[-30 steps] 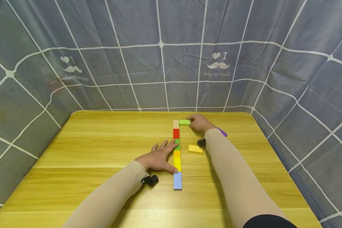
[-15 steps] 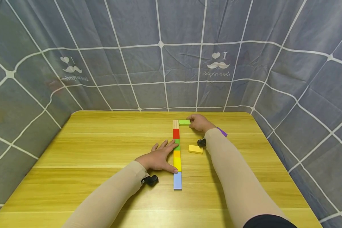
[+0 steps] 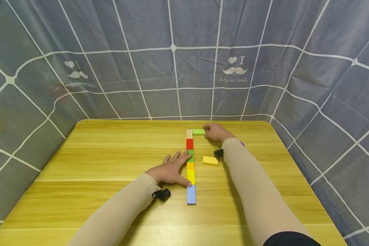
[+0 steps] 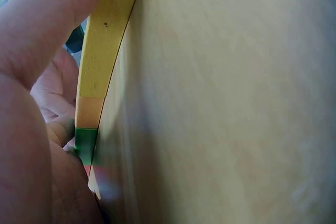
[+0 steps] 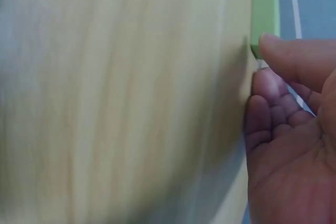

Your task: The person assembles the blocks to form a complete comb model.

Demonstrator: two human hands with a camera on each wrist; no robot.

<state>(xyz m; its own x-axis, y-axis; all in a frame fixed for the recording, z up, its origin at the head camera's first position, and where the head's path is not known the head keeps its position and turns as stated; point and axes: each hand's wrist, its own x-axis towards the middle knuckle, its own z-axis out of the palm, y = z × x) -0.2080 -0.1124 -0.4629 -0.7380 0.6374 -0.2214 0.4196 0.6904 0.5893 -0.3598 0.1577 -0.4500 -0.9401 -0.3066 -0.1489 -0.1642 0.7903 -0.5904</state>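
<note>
A straight column of coloured wooden blocks lies on the table. From near to far it has a light blue block [image 3: 191,194], a yellow block [image 3: 191,176], an orange block [image 3: 190,165], a green block [image 3: 191,155], a red block [image 3: 189,144] and a plain wood block [image 3: 189,134]. My left hand [image 3: 171,170] rests along the column, fingers spread, fingertips on the green block and thumb by the yellow-blue joint. A light green block [image 3: 198,132] extends right from the far end. My right hand [image 3: 216,132] is at its right end, thumb tip [image 5: 270,45] against the corner, other fingers loosely bent.
A loose yellow block [image 3: 210,161] lies right of the column, close to the right wrist's black camera [image 3: 218,153]. A purple block [image 3: 242,143] is mostly hidden behind the right sleeve. Grey curtains [image 3: 153,68] with white lines stand behind the wooden table [image 3: 110,153].
My right hand has shifted slightly to the right at the light green block's end, covering more of the purple block. The left hand and the column stay as they were.
</note>
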